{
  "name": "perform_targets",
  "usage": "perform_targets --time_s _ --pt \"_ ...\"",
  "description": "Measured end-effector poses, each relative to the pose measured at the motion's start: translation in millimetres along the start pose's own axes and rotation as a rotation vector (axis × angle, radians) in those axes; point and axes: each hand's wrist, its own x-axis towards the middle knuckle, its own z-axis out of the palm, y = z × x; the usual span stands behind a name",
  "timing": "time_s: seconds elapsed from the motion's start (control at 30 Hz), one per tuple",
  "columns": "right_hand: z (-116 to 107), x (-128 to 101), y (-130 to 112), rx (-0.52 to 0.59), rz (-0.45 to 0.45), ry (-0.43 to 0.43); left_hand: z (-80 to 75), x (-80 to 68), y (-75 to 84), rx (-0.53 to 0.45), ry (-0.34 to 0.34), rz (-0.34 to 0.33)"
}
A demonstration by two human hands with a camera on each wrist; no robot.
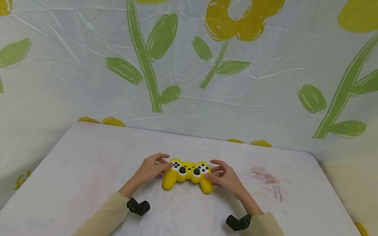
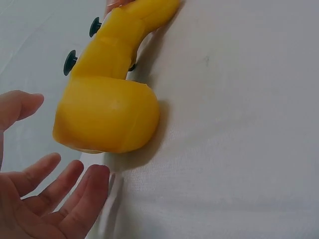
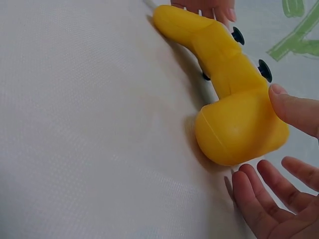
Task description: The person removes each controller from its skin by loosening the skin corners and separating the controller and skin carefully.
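A yellow game controller (image 1: pixel 189 166) with black thumbsticks and white button areas lies on the table, its two grips pointing toward me. My left hand (image 1: pixel 149 168) is at its left end. In the left wrist view, the thumb and spread fingers (image 2: pixel 89 194) stand a small gap away from the controller's rounded grip (image 2: pixel 107 114). At the other end is my right hand (image 1: pixel 230 181). The right wrist view has its thumb (image 3: pixel 294 109) at the controller's upper edge, seemingly touching; the loosely bent fingers (image 3: pixel 254 199) sit just off the grip (image 3: pixel 239 127).
A pale cloth with faint stains covers the table (image 1: pixel 91 185). Behind it hangs a white sheet (image 1: pixel 274 65) printed with yellow flowers and green stems. Each wrist wears a black camera mount, one on the left (image 1: pixel 139 207) and one on the right (image 1: pixel 238 222).
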Motion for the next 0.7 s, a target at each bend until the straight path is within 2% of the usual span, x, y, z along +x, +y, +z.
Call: perform_targets --time_s 0.23,0.7 --pt "3.0 11.5 19.9 -0.008 0.004 0.018 1.7 4.6 -1.6 0.039 -0.104 -0.036" --pt "4.5 14.7 20.9 -0.041 0.014 0.007 4.5 3.0 -4.4 0.025 -0.092 -0.014"
